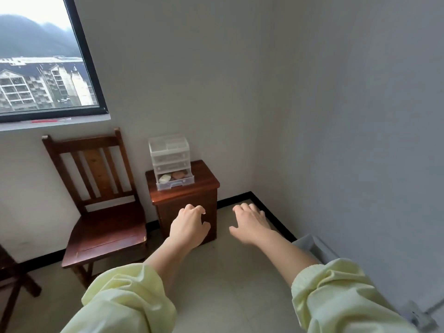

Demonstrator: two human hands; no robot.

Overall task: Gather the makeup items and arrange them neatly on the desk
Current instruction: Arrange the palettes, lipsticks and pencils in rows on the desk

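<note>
Both arms reach forward in pale yellow sleeves (pixel 125 299) pushed up to the forearm. The left hand (pixel 189 224) is palm down with its fingers loosely curled and slightly apart, and it grips nothing. It shows against the front face of a small dark wooden desk (pixel 204 181) that stands in the corner of the room. Whether it touches the wood cannot be told. The right hand (pixel 251 224) is just beside it, also palm down with loosely bent fingers, and it holds nothing. It hangs over the pale tiled floor (pixel 228 284) to the right of the desk, near the black skirting board (pixel 271 212).

A clear plastic drawer box (pixel 169 155) stands upright on the desk, at the back left corner of the top. Its bottom drawer (pixel 175 182) is pulled out toward the front edge. The makeup items (pixel 171 177) lie in that drawer: something whitish on the left and something reddish-brown on the right, too small to name. The upper drawers are pushed in.

A dark wooden chair (pixel 105 227) with a slatted back stands just left of the desk, against the wall. Above the chair is a black-framed window (pixel 43 68) that looks out on apartment blocks and hills.
</note>
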